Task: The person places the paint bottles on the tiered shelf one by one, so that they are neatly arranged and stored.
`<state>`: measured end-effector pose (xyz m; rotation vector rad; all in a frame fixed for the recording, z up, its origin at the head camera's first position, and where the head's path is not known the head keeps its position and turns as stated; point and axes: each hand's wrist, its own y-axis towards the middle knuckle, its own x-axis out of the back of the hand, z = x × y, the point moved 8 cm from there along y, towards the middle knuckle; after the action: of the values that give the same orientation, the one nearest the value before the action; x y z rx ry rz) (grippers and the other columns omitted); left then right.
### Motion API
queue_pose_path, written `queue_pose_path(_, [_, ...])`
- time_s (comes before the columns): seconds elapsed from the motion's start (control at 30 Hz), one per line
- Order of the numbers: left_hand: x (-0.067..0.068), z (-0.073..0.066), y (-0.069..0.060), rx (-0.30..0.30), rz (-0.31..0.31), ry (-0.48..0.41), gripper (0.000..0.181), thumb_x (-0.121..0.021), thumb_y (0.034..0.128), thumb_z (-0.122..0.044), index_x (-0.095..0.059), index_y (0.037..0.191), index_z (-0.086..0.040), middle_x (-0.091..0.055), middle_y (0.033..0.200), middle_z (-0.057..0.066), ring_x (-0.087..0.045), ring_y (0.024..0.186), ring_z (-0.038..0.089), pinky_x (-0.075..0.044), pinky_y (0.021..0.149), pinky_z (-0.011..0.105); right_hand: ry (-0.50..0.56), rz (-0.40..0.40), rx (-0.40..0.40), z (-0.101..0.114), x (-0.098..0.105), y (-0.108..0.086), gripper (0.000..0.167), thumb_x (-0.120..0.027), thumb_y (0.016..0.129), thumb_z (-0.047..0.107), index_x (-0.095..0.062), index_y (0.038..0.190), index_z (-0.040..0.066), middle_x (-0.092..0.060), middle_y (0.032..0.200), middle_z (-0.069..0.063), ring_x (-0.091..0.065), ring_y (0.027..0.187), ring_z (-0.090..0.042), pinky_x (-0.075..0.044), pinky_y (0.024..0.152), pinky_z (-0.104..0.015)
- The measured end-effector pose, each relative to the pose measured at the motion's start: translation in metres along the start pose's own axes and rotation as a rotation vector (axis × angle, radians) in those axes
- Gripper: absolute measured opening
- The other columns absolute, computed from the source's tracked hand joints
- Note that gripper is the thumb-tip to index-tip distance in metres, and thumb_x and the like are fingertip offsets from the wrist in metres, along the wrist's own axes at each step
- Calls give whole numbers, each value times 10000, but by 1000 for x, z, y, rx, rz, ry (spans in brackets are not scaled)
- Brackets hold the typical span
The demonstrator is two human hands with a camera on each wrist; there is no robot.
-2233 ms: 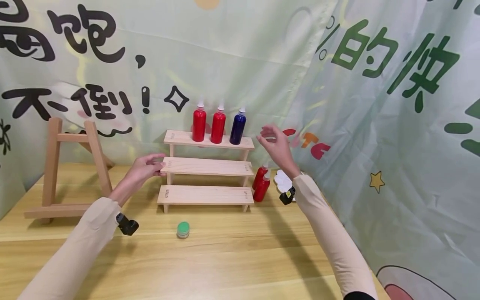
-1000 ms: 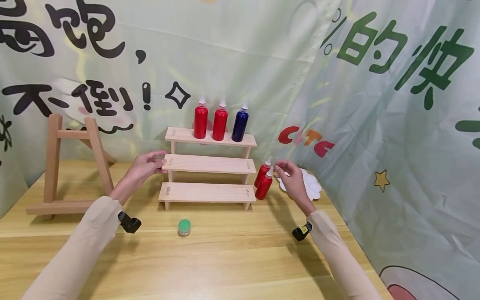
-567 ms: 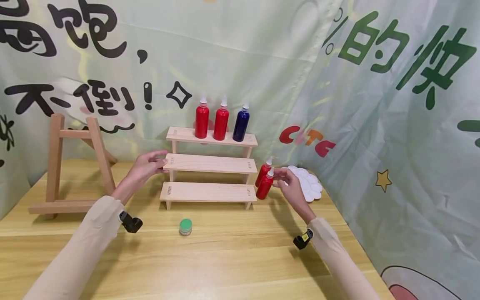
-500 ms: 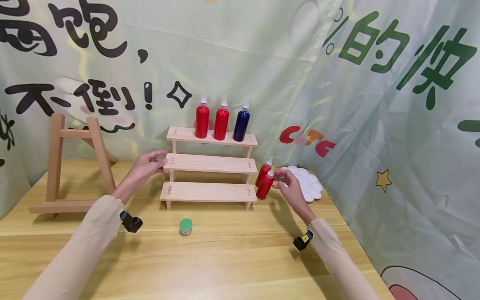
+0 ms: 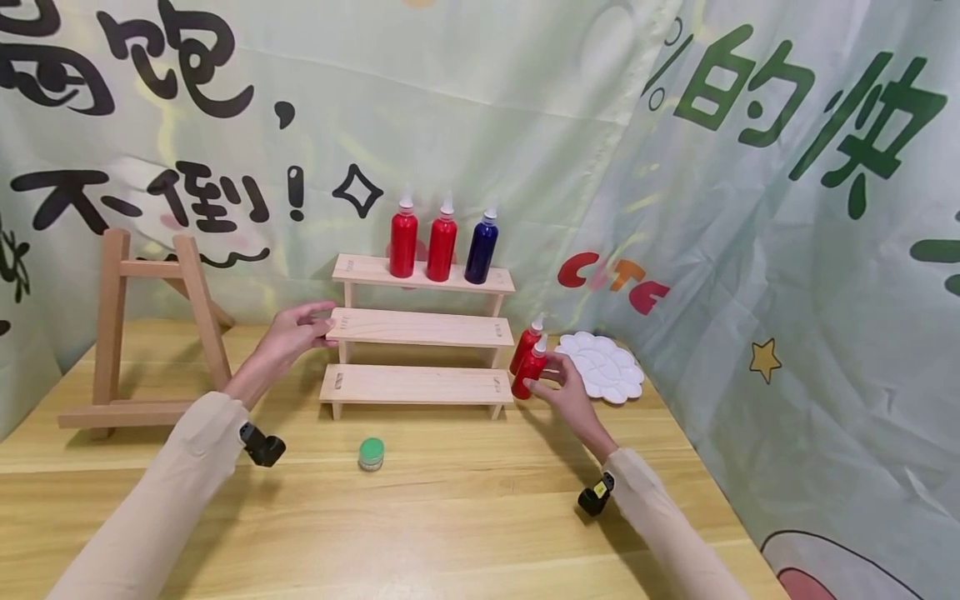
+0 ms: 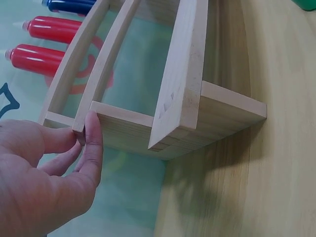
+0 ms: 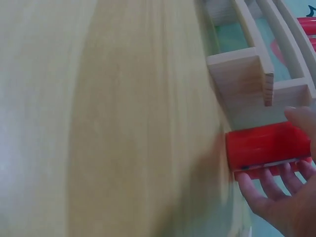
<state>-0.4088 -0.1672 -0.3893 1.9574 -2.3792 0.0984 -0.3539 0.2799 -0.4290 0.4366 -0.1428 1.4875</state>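
A three-tier wooden rack stands on the table, its top tier bearing two red bottles and a blue bottle. My left hand pinches the left end of the middle tier between thumb and fingers. Right of the rack two red bottles stand close together. Around the front one curl the thumb and fingers of my right hand; in the right wrist view they lie on both sides of that red bottle. The rear red bottle is partly hidden behind it.
A white flower-shaped palette lies right of the bottles. A small green-lidded jar stands in front of the rack. At the left is a wooden easel. Printed cloth hangs behind the table.
My right hand has come down from beside the top tier to the front red bottle, and its fingers have closed round it. My left hand stays on the middle tier.
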Motion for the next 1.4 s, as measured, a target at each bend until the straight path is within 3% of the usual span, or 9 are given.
queue_pose_path(0.13, [-1,-1,0,-10,5,8,549,-494,1095,-37,-311,1603,65,-562,1240,156,-663,852,18,-626,961,269,16,-52,-24,-3,-1,-1,594,-801,941,128,-499,1442,24,-581,1417,-199,-591,1258,-368,-566,928,-220])
queue_pose_path(0.33, [-3,-2,3,-19,9,-5,546,-497,1092,-29,-319,1598,70,-585,1166,99,-668,844,24,-629,951,266,4,-124,0,0,-1,-1,501,-785,954,121,-571,1392,4,-617,1361,-219,-606,1219,-387,-529,973,-241])
queue_pose_path(0.47, [0,-2,2,-13,-1,5,544,-500,1095,-43,-327,1600,59,-577,1165,87,-667,835,28,-630,928,241,27,-132,0,2,-5,2,454,-787,943,88,-628,1356,-12,-647,1312,-239,-628,1178,-393,-552,942,-222])
queue_pose_path(0.67, [9,-2,1,-19,-12,12,548,-496,1094,-41,-317,1601,64,-560,1208,117,-650,842,16,-631,911,225,32,-146,13,11,-4,3,454,-803,937,123,-673,1367,55,-688,1266,-211,-678,1057,-225,-579,856,-156])
queue_pose_path(0.9, [9,-2,0,-33,-1,17,547,-493,1090,-24,-309,1595,81,-574,1209,134,-664,834,16,-631,909,222,166,-167,46,25,12,8,495,-785,936,40,-607,1395,-5,-710,1212,-211,-711,923,-79,-682,804,-347])
queue_pose_path(1.0, [8,-3,-1,-37,-4,23,540,-491,1087,-12,-318,1589,85,-575,1230,171,-667,828,18,-632,922,238,198,-165,47,33,19,9,503,-786,935,40,-609,1405,8,-724,1174,-132,-718,925,-81,-680,820,-403])
queue_pose_path(1.17, [4,-4,-2,-29,-1,20,541,-495,1085,-6,-323,1590,80,-568,1252,189,-669,835,21,-634,925,248,183,-178,67,49,32,10,518,-799,939,100,-627,1424,50,-728,1153,-34,-715,964,-102,-675,844,-363])
queue_pose_path(1.4, [-1,-2,0,-13,6,9,544,-492,1085,-3,-319,1595,73,-543,1266,196,-668,837,28,-632,928,247,118,-152,107,75,37,15,536,-794,958,218,-621,1459,135,-713,1234,-105,-697,1017,-144,-664,821,-258])
